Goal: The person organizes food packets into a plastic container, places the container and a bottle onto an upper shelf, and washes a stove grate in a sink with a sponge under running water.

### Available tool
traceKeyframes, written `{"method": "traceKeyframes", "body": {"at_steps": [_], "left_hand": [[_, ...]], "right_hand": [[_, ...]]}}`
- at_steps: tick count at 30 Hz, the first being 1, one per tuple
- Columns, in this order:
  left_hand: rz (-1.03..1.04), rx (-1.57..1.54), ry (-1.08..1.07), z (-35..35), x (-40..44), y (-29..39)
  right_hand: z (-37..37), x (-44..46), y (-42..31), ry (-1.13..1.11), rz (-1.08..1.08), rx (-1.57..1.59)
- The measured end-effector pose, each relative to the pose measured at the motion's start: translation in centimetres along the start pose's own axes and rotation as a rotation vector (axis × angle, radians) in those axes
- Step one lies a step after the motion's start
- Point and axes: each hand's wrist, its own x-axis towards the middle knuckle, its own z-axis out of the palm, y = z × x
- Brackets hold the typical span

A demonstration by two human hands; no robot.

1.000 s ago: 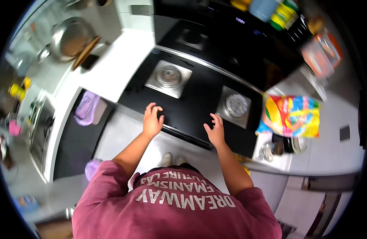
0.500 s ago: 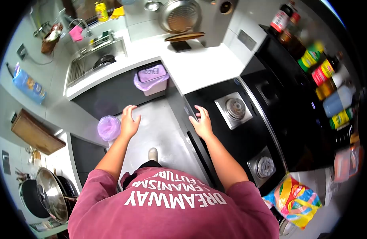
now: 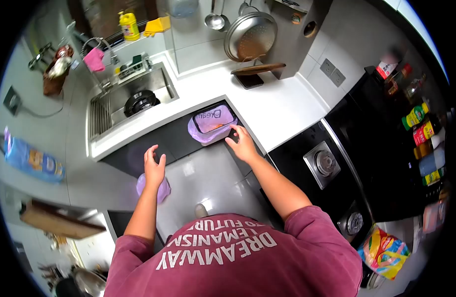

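My left hand [image 3: 154, 167] hovers over the floor with its fingers apart and nothing in it. Just below it is a bin lined with a purple bag [image 3: 163, 191], partly hidden by my wrist. My right hand [image 3: 242, 144] is also empty, thumb and fingers spread. In the view it lies at the lower right edge of a second purple-lined bin [image 3: 194, 133] mounted on the cabinet front; whether it touches the bin I cannot tell. Ahead, a dark round pan or bowl [image 3: 140, 102] rests in the steel sink [image 3: 163, 81].
A white counter [image 3: 287, 106] runs from the sink to the black gas stove [image 3: 292, 151] on my right. A lidded pan shape [image 3: 250, 37] and a ladle [image 3: 214, 21] are at the back wall. Several bottles [image 3: 423, 131] line the right side; a colourful bag [image 3: 385, 252] lies lower right.
The view has shifted forward towards the sink and counter. My right hand has gone from beside the stove edge to near the cabinet-mounted bin. Both hands remain empty.
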Motion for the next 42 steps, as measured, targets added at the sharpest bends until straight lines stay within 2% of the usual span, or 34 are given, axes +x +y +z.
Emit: {"method": "traceKeyframes", "body": {"at_steps": [4, 8, 14, 20, 23, 28, 31, 33, 34, 37, 39, 42], "left_hand": [[0.093, -0.088, -0.125, 3.0, 6.7, 2.9], [0.307, -0.119, -0.242, 9.1, 12.6, 7.8], [0.424, -0.094, -0.426, 19.0, 18.3, 14.0], [0.469, 0.052, -0.413, 25.7, 22.6, 17.0], [0.483, 0.103, -0.389, 27.5, 24.1, 19.6], [0.544, 0.095, -0.354, 29.9, 27.0, 22.6], [0.562, 0.058, -0.326, 31.5, 28.5, 23.6], [0.537, -0.009, -0.302, 32.9, 29.6, 23.5], [0.549, -0.021, -0.219, 33.5, 30.4, 23.7], [0.423, 0.004, -0.299, 34.3, 33.4, 23.7], [0.416, 0.034, -0.283, 35.4, 35.5, 24.1], [0.570, 0.194, -0.244, 37.5, 37.6, 25.3]], "right_hand": [[-1.2, 2.7, 2.1, 0.122, 0.067, -0.094], [-5.2, 6.1, 4.6, 0.218, -0.026, -0.240], [-9.5, 13.7, 10.8, 0.198, 0.002, -0.449], [-10.1, 21.9, 21.9, 0.155, -0.083, -0.552], [-10.7, 24.9, 24.8, 0.183, -0.118, -0.308], [-14.8, 26.2, 22.2, 0.601, -0.101, -0.052], [-18.9, 28.1, 19.0, 0.702, -0.292, -0.226], [-20.9, 29.6, 18.0, 0.662, -0.353, -0.237], [-21.6, 30.4, 17.8, 0.654, -0.367, -0.240], [-23.6, 33.0, 16.0, 0.591, -0.391, -0.230], [-25.0, 35.3, 14.2, 0.514, -0.399, -0.256], [-25.8, 39.3, 13.4, 0.288, -0.402, -0.433]]}}
